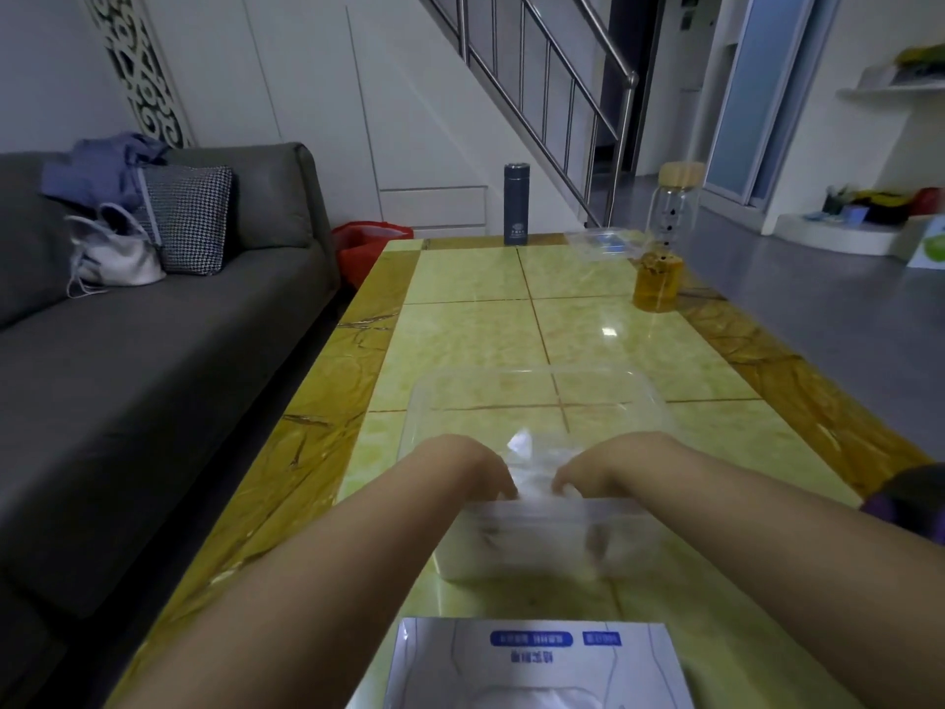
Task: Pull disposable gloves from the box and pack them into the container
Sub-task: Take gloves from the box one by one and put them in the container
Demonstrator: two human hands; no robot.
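Note:
A clear plastic container (516, 560) stands on the table in front of me, its hinged clear lid (532, 396) lying open behind it. Both my hands reach down into it. My left hand (478, 468) and my right hand (588, 473) have their fingers curled down over a crumpled clear disposable glove (532, 475) between them. The fingertips show only dimly through the container's cloudy wall. The white and blue glove box (537, 657) lies at the bottom edge, nearest to me, its opening facing up with white gloves inside.
The yellow-green tiled table (460, 324) runs away from me. At its far end stand a dark flask (515, 204), a glass bottle of amber liquid (662, 248) and a clear tray (603, 245). A grey sofa (153, 340) lines the left side.

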